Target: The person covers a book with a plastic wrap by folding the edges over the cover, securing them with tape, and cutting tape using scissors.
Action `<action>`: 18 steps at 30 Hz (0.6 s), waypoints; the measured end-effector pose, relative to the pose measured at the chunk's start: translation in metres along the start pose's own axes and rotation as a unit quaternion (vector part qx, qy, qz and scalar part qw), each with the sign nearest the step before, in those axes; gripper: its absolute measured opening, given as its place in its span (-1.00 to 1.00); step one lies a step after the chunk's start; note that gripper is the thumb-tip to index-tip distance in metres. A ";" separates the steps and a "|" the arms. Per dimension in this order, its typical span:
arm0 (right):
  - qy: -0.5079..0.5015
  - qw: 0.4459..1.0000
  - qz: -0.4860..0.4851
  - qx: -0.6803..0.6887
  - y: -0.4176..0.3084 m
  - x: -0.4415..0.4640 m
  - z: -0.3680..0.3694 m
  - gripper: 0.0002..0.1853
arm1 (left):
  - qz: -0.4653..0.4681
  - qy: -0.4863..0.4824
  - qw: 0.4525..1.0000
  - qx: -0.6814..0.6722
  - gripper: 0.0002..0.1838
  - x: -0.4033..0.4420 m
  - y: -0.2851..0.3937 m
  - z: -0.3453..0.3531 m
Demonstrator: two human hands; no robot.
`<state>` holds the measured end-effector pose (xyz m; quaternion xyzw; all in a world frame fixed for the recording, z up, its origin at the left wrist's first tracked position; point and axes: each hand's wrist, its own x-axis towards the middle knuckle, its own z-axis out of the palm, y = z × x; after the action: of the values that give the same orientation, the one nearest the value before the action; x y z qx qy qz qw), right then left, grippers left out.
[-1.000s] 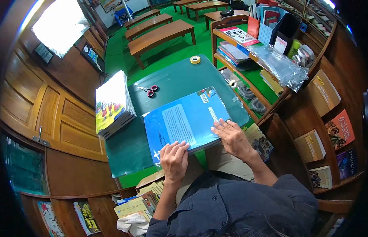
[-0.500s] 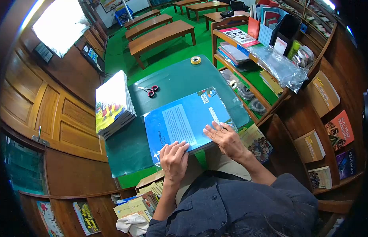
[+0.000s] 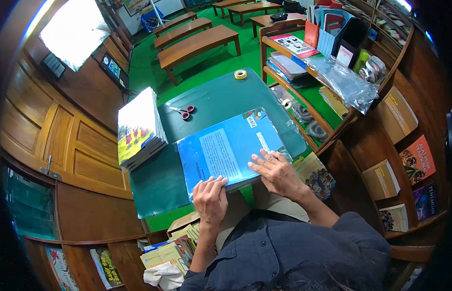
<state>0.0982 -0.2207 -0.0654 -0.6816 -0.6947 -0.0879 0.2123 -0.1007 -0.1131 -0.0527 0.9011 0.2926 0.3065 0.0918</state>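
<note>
Your left hand (image 3: 210,198) is resting, fingers together, on the near edge of the blue book (image 3: 222,148), which is lying on the table (image 3: 163,189); whether gripping, I cannot tell. Your right hand (image 3: 277,175) is lying, spread, near the book's right corner. You are apparently steadying it; the next move is calling for even pressure.

The person wears a dark navy shirt (image 3: 303,252) with small dark round buttons (image 3: 263,242) along the front. The sleeves (image 3: 359,233) are of the same dark cloth and leave the forearms bare. The trousers (image 3: 279,202) are light beige. Left hand (image 3: 210,199) and right hand (image 3: 277,173) are bare.
</note>
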 end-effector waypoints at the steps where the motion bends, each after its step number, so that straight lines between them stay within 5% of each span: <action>1: -0.001 1.000 0.002 -0.002 -0.001 0.000 0.000 -0.58 | -0.005 0.000 1.000 -0.001 -0.79 0.000 -0.001 0.001; 18: -0.002 1.000 -0.024 0.004 -0.016 0.013 0.012 -0.60 | -0.023 -0.016 0.999 -0.029 -0.77 -0.001 -0.002 -0.002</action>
<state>0.0811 -0.2047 -0.0681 -0.6639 -0.7117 -0.0890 0.2117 -0.1038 -0.1119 -0.0529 0.8959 0.3027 0.2985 0.1291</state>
